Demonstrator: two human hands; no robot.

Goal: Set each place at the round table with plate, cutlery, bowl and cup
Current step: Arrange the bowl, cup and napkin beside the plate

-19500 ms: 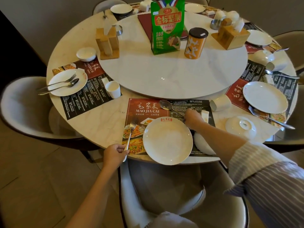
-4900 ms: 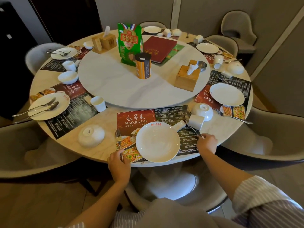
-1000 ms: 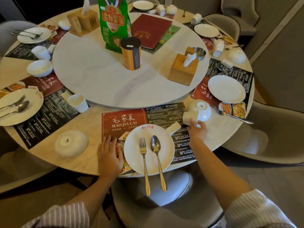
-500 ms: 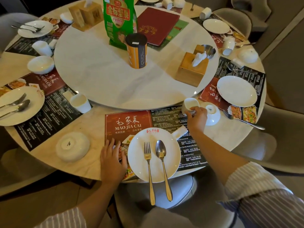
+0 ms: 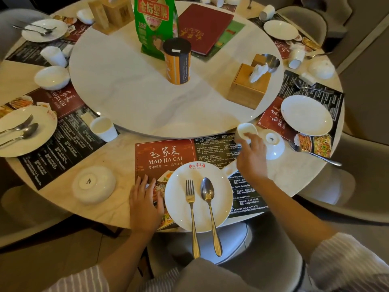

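Observation:
On the red and black placemat (image 5: pixel 168 152) in front of me lies a white plate (image 5: pixel 179 199) with a fork (image 5: pixel 190 207) and a spoon (image 5: pixel 208 199) on it, their handles past the table edge. My right hand (image 5: pixel 251 159) grips a white cup (image 5: pixel 245 131), upright at the placemat's far right corner. Just right of it a white bowl (image 5: pixel 273 144) stands upside down. My left hand (image 5: pixel 145 201) rests flat on the placemat, left of the plate, fingers apart. Another upturned bowl (image 5: pixel 93 184) sits further left.
A marble turntable (image 5: pixel 126 91) fills the table's middle, with a green bag (image 5: pixel 155 24), an orange canister (image 5: pixel 177 62), a wooden tissue box (image 5: pixel 248 85) and a red menu (image 5: pixel 204 28). Neighbouring places hold plates (image 5: pixel 306 114), cups (image 5: pixel 103 128) and cutlery. Chairs (image 5: pixel 357 178) ring the table.
My right hand has turned the lying cup upright and set it at the placemat's far right corner. My left hand stays flat beside the plate.

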